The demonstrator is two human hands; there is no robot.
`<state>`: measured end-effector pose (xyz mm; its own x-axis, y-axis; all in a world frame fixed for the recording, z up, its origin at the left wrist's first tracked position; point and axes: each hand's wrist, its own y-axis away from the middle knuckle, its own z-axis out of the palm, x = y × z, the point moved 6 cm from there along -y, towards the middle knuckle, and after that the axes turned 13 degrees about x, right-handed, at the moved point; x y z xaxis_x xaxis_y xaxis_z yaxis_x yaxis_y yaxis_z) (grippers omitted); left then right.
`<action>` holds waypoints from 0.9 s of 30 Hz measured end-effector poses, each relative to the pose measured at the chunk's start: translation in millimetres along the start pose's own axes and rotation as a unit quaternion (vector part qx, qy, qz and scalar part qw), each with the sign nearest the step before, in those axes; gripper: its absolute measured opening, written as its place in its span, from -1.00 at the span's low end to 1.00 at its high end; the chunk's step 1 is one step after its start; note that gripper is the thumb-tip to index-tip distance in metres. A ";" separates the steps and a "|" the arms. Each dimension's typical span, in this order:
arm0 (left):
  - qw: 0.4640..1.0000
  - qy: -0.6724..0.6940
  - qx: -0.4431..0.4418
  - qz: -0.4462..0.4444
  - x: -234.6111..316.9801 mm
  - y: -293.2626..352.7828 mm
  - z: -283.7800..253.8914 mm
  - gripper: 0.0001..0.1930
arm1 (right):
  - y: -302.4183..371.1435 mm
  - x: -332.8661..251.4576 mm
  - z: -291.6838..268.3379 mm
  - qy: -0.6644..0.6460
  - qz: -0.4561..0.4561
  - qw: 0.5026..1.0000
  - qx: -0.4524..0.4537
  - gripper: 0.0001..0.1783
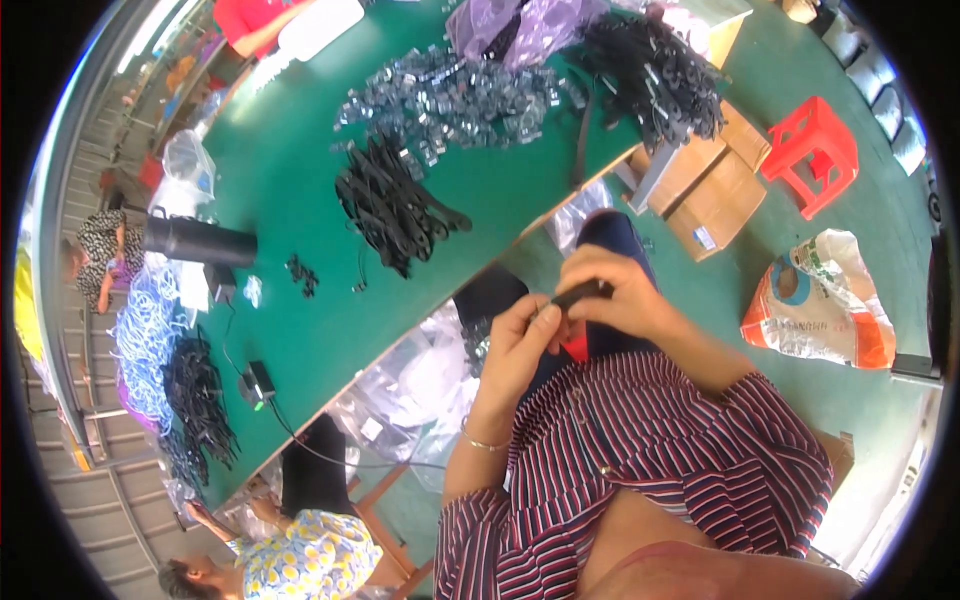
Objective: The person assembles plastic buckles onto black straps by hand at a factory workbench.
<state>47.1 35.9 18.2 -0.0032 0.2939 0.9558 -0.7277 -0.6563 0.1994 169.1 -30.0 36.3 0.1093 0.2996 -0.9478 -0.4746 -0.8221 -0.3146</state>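
Observation:
Above my lap, just off the table's edge, my left hand (522, 340) and my right hand (628, 288) are close together. Both are closed on a short black strap (577, 294), its ends partly hidden by my fingers. On the green table (300, 330) ahead of me lies a pile of black straps (393, 205). Behind it spreads a heap of small clear plastic pieces (450, 100). A larger bunch of black straps (650, 85) lies at the table's far right corner.
Cardboard boxes (715, 195), a red stool (815, 155) and a woven sack (822, 300) stand on the right. Clear plastic bags (410, 380) hang below the table edge. Left on the table are a black cylinder (200, 240) and blue cords (148, 320). Other people sit around.

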 end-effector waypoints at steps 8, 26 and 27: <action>0.980 0.193 -0.016 -0.053 -8.1 -2.5 -0.4 -0.73 | 1.6 8.7 0.7 -0.082 0.036 0.995 0.036 -0.79; 0.992 0.072 0.085 0.051 4.5 -5.6 -4.6 -0.86 | -2.3 -11.2 17.4 0.268 -0.125 0.955 -0.016 -0.76; 0.992 0.072 0.085 0.051 4.4 -5.6 -4.7 -0.86 | -1.3 -10.4 17.3 0.243 -0.102 0.964 -0.023 -0.78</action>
<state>47.9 44.2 20.3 -0.1769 0.3081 0.9348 -0.5923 -0.7919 0.1489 153.5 -23.6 47.4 0.5977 0.2051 -0.7751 -0.3619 -0.7936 -0.4891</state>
